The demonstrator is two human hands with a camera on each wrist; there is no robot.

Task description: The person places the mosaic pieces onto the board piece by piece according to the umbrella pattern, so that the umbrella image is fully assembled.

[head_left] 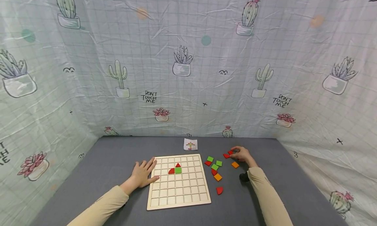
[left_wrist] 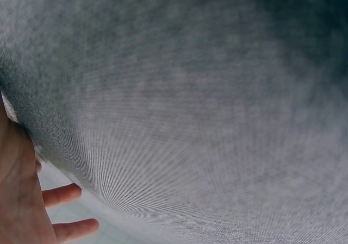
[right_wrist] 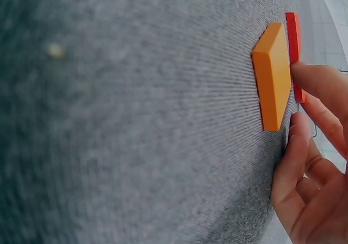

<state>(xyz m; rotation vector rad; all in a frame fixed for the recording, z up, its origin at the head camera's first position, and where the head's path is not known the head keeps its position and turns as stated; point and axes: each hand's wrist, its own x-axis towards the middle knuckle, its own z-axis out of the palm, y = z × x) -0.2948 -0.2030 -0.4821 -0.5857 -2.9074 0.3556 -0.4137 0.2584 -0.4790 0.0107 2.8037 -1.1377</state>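
Note:
My left hand rests with spread fingers on the left edge of a wooden grid board; in the left wrist view part of the hand shows. On the board, a green square has a red triangle above it and a red quarter-round piece to its left. At the right, my right hand pinches a red piece at table level, beside another red piece. In the right wrist view, thumb and finger of the hand touch a red piece behind an orange one.
Green squares, red pieces and orange pieces lie loose between the board and my right arm. A small printed card lies behind the board. Patterned cloth hangs around the grey table.

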